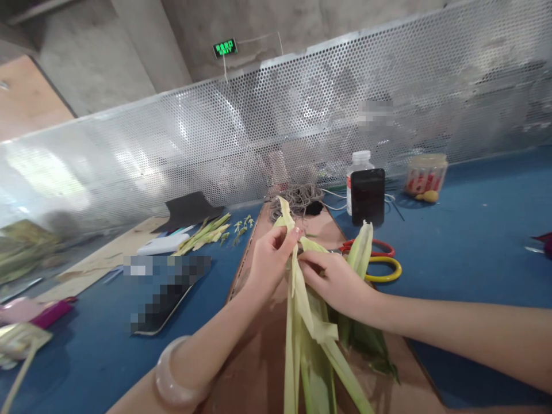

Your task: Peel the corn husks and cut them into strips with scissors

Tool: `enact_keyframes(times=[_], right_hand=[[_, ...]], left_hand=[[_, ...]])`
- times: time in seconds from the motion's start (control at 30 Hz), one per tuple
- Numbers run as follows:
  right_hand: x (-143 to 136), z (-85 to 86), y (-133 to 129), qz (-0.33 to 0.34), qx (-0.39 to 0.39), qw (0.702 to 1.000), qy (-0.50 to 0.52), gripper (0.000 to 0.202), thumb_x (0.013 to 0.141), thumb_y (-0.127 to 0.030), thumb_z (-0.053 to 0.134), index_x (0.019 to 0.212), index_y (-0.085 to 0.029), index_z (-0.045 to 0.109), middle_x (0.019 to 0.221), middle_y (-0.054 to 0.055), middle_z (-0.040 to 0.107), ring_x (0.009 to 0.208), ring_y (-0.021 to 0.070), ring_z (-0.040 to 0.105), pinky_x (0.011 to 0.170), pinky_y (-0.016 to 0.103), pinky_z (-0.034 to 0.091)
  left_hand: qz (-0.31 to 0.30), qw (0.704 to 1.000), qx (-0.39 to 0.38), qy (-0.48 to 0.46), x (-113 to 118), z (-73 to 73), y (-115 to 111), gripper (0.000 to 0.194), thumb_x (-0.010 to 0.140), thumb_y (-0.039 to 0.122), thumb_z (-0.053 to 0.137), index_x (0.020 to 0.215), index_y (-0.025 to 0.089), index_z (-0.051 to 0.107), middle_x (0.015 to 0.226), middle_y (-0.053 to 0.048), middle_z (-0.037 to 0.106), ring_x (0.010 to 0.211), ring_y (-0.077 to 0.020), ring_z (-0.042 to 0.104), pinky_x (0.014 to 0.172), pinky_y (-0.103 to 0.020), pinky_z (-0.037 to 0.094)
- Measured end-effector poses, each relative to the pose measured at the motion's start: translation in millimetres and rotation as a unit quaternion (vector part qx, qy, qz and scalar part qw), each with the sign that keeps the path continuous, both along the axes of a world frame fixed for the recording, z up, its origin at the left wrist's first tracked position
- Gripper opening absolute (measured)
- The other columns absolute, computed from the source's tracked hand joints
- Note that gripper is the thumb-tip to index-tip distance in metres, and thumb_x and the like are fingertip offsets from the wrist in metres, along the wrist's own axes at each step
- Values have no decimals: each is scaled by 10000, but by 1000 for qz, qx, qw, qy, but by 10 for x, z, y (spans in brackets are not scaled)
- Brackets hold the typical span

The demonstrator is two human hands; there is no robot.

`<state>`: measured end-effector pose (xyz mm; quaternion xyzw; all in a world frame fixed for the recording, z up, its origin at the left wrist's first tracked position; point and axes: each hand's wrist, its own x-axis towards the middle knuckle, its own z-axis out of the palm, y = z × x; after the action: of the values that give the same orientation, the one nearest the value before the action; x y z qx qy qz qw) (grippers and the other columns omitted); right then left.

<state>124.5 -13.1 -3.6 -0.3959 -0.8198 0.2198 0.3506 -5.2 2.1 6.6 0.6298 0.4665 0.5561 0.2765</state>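
Note:
Pale green corn husk strips (307, 307) run between my hands and hang down toward me over a brown board (252, 351). Thumb and fingers of my left hand (269, 259) are pinched on a husk strip, its tip sticking up past them. Close by on the right, my right hand (340, 282) has its fingers curled in on the husks; its fingertips are partly hidden. Another curled husk (361, 250) stands up behind my right wrist. Scissors with one red and one yellow handle (395, 270) lie just beyond, their blades mostly covered.
Grey yarn (299, 198) is heaped at the board's far end. A dark phone (368, 195) leans upright before a white bottle (361, 158), with a lidded jar (426, 172) farther right. Husk scraps (204, 236) and a tablet-like device (172, 307) lie left. Perforated metal screen (207, 126) stands behind.

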Motion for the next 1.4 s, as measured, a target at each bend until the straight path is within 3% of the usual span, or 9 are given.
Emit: enact_keyframes(times=[0.23, 0.43, 0.63, 0.73, 0.93, 1.4], right_hand=[[1, -10, 13, 2, -20, 999, 29, 205, 783, -140, 393, 672, -147, 566, 607, 0, 564, 551, 112, 459, 520, 232, 330], [-3, -22, 26, 16, -40, 997, 69, 204, 765, -129, 380, 683, -154, 565, 650, -3, 563, 606, 119, 470, 560, 232, 346], [-1, -35, 45, 2, -62, 994, 94, 193, 752, -147, 372, 563, -179, 394, 551, -43, 403, 546, 99, 386, 516, 221, 306], [-18, -31, 51, 20, -89, 989, 112, 178, 761, -145, 351, 590, -183, 381, 565, -43, 399, 542, 96, 383, 502, 218, 308], [-46, -39, 61, 42, -108, 986, 121, 166, 809, -235, 385, 661, -172, 423, 593, -35, 432, 538, 95, 389, 503, 220, 335], [-20, -69, 77, 15, -71, 992, 102, 166, 800, -193, 372, 698, -173, 501, 673, -3, 528, 632, 130, 476, 600, 244, 377]], left_hand=[[-13, 999, -27, -35, 15, -10, -2, 279, 732, 425, 540, 684, 160, 613, 573, 19, 502, 538, -96, 432, 485, -185, 328], [-40, 992, -66, -97, 41, -16, -2, 301, 736, 414, 545, 871, 169, 655, 542, 29, 514, 462, -73, 404, 441, -175, 313], [-66, 976, -116, -170, 71, 12, -24, 341, 734, 422, 548, 932, 159, 640, 522, 39, 504, 431, -58, 405, 419, -165, 317], [-78, 969, -133, -192, 67, 27, -31, 361, 719, 430, 563, 929, 146, 638, 519, 40, 498, 421, -56, 406, 417, -168, 324], [-74, 974, -114, -179, 45, 28, -24, 349, 706, 418, 586, 939, 163, 640, 541, 44, 500, 415, -43, 395, 410, -160, 321], [-89, 982, -97, -136, 20, -15, 19, 344, 763, 412, 517, 922, 135, 644, 590, 9, 527, 486, -63, 415, 457, -164, 341]])
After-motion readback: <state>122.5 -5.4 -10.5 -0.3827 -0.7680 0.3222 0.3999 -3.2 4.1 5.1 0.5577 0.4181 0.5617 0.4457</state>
